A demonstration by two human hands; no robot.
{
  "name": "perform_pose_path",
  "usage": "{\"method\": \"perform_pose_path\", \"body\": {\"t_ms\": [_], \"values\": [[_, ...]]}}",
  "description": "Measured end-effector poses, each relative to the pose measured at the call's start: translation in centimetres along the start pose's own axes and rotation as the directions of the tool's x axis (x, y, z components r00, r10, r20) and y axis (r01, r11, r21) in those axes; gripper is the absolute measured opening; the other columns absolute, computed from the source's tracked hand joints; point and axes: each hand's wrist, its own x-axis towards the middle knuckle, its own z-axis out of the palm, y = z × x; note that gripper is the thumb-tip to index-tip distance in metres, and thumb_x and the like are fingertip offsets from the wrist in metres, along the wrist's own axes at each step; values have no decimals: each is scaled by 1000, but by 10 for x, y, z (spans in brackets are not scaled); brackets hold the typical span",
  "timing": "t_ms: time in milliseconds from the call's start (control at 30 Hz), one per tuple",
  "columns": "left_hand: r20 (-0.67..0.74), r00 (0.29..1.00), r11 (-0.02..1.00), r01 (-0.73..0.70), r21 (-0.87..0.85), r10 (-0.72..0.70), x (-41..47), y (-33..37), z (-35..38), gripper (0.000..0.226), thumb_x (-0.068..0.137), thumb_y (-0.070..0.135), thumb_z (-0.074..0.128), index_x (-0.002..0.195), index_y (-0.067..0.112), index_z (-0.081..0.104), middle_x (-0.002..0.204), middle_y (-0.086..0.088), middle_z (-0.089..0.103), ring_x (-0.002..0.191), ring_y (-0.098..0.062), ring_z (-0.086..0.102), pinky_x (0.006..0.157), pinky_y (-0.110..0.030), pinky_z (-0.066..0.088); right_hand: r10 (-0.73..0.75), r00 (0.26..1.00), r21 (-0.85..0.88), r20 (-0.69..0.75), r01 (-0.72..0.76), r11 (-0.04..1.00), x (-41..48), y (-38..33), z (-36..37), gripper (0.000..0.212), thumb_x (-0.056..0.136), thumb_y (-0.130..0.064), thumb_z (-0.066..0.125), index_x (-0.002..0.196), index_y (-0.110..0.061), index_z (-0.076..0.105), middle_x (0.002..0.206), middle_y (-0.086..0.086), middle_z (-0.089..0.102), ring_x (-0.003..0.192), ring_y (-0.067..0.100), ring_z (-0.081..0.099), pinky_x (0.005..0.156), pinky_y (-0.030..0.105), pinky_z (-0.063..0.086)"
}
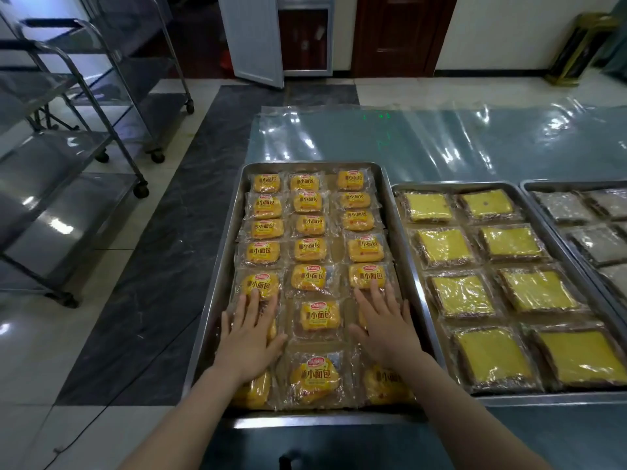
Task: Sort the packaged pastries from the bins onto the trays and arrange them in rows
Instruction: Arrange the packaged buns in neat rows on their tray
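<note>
Both hands lie flat, fingers straight and slightly spread, gripping nothing: the left hand (249, 334) presses on the left column of packs and the right hand (385, 330) on the right column, level with each other in the second-nearest row. They work at a desk (441, 140) covered in glossy clear film, with steel trolleys (68, 130) standing on the tiled floor to the left. Three metal trays sit side by side on the desk. The nearest tray (307, 164) lies directly in front of the person with its long axis running away from them. The middle tray (458, 184) holds square yellow cakes (441, 245) in two columns, and the far-right tray (576, 182) holds grey packs (563, 206), only partly in view. No bins can be seen. The nearest tray carries the small bread packs (310, 249) in three columns, each row running left to right across the tray. The rows look close to full, so the sorting appears well advanced here. The centre pack (319, 315) of the hands' row lies uncovered between the two hands, about equally near to each. The packs under the palms are mostly hidden. The right hand's fingertips reach the near edge of the next pack (366, 276) beyond. The right column sits a little apart from the middle one, so squaring this row would likely mean sliding packs sideways towards the centre.
</note>
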Motion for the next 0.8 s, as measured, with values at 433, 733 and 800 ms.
{"method": "perform_pose_path", "body": {"t_ms": [433, 733, 800], "values": [[-43, 998, 999, 35, -41, -37, 9, 6, -11, 74, 89, 67, 24, 135, 48, -30, 146, 3, -38, 134, -22, -33, 105, -48, -19, 18, 995, 34, -99, -15, 999, 21, -11, -15, 75, 92, -62, 33, 149, -37, -7, 155, -1, -27, 139, 24, -32, 112, 54, -12], [13, 1000, 1000, 14, -26, -13, 35, 6, -24, 72, 91, 66, 21, 138, 40, -25, 149, -1, -34, 137, -22, -29, 114, -44, 0, 47, 999, -6, 8, -47, 999, 45, 3, -17, 68, 93, -64, 28, 148, -45, -6, 156, -1, -27, 141, 35, -24, 112, 55, -7], [6, 1000, 999, 15, -30, -15, 35, 6, -20, 71, 89, 67, 19, 138, 42, -26, 148, 0, -36, 136, -22, -30, 113, -45, 2, 67, 998, -15, 1, -67, 998, 41, 5, -13, 68, 92, -65, 28, 148, -44, -4, 156, 0, -26, 141, 35, -24, 113, 54, -7]]}}
